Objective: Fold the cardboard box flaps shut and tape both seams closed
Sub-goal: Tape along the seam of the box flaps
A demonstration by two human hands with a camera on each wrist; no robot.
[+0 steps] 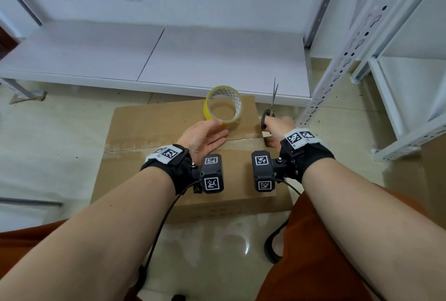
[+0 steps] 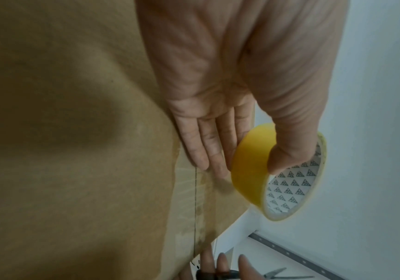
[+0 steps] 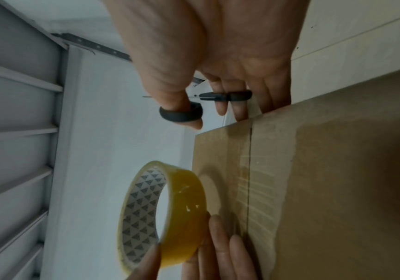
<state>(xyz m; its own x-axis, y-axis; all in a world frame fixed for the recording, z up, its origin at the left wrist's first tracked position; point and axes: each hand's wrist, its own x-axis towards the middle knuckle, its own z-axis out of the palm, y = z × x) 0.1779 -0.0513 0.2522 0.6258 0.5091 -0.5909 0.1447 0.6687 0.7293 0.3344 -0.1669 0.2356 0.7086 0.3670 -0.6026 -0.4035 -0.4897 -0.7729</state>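
A brown cardboard box (image 1: pixel 154 129) lies on the floor with its flaps folded flat and clear tape along the centre seam (image 1: pixel 243 139). My left hand (image 1: pixel 205 135) pinches a yellow tape roll (image 1: pixel 223 107) between thumb and fingers, holding it upright above the box's far right part; the other fingers lie straight near the seam (image 2: pixel 195 199). My right hand (image 1: pixel 277 126) grips black-handled scissors (image 1: pixel 271 107) at the box's right edge, thumb through one ring (image 3: pixel 180 114), blades pointing away. The roll (image 3: pixel 170 214) and the scissors (image 3: pixel 227 95) also show in the right wrist view.
A low white shelf board (image 1: pixel 169 59) runs just behind the box. A white perforated metal rack post (image 1: pixel 357 42) stands at the right, close to the scissors. Tiled floor (image 1: pixel 48 146) lies open to the left. My foot in a dark sandal (image 1: pixel 277 245) rests by the box's near right corner.
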